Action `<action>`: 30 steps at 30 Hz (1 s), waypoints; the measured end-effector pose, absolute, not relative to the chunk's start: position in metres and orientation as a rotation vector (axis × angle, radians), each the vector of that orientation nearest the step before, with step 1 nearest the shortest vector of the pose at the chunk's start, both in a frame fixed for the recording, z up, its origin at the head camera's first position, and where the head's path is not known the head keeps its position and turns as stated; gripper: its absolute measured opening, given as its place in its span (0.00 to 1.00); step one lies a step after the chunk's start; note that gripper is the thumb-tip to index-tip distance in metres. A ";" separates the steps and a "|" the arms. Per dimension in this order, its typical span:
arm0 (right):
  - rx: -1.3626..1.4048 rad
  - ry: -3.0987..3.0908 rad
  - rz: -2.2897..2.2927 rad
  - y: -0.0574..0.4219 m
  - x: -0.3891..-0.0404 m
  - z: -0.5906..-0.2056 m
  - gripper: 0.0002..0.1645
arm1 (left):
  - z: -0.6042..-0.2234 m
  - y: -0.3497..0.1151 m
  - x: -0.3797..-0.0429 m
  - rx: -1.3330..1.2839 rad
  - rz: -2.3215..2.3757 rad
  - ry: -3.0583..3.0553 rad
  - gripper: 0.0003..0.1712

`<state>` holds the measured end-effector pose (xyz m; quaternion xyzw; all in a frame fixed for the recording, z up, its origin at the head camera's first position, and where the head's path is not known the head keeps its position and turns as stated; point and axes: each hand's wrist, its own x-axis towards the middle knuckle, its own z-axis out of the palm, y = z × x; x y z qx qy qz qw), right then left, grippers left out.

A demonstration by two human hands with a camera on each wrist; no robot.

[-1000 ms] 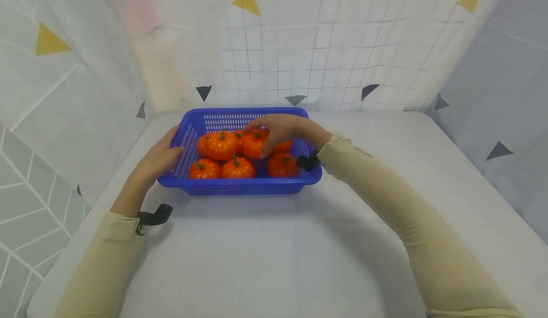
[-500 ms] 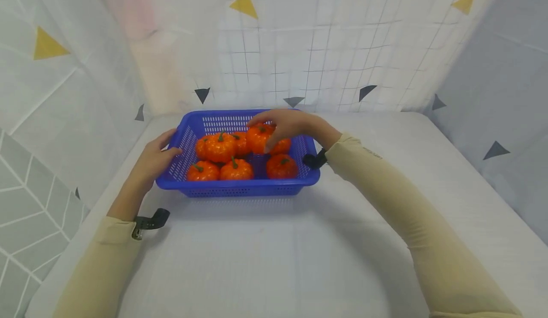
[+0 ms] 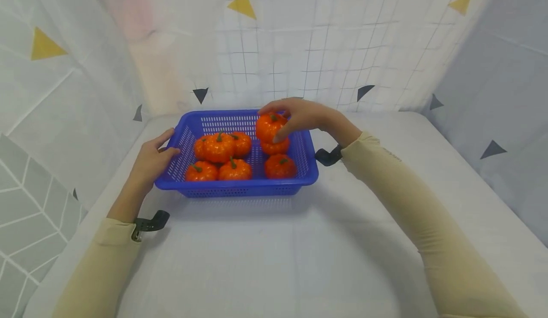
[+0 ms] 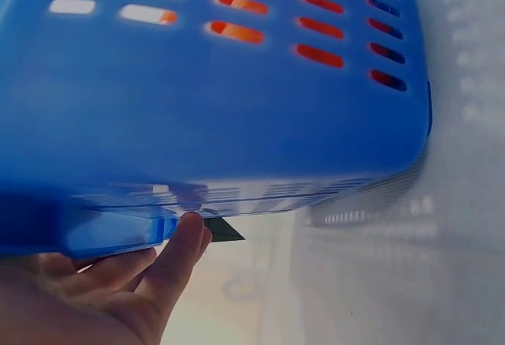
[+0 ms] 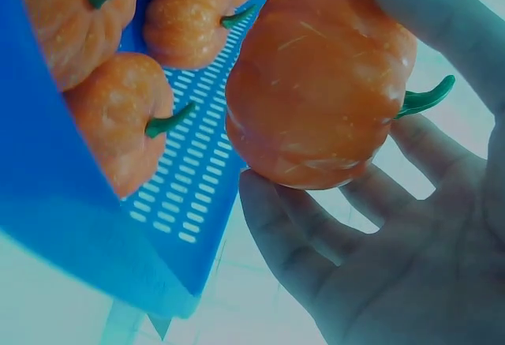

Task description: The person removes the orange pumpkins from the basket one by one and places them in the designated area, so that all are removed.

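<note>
A blue plastic basket with slotted walls holds several small orange pumpkins with green stems. My right hand grips one pumpkin between thumb and fingers, above the basket's back right part. In the right wrist view, this held pumpkin has its green stem turned toward the palm. Below it in the head view, another pumpkin is partly covered. My left hand holds the basket's left rim, its fingers along the edge. The left wrist view shows the left hand right at the rim.
The basket stands on a white table near the back wall, which carries grid lines and triangles. Orange shows through slots in the basket's side wall. Patterned sheets flank the table on both sides.
My right hand has lifted the pumpkin from among the others and carried it up and to the right, uncovering a gap in the basket. The left hand stays at the rim.
</note>
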<state>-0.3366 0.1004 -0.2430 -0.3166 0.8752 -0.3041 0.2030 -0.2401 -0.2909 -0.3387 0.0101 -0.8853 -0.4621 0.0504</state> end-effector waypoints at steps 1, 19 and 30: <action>-0.879 2.438 -0.862 0.102 -0.337 -0.243 0.46 | -0.339 -0.291 -0.240 0.026 -1.406 -2.690 0.38; -0.820 2.463 -0.983 0.147 -0.337 -0.238 0.46 | -0.340 -0.290 -0.241 -0.052 -1.371 -2.633 0.34; -0.752 2.523 -1.030 0.177 -0.337 -0.241 0.45 | -0.341 -0.290 -0.245 -0.058 -1.424 -2.634 0.34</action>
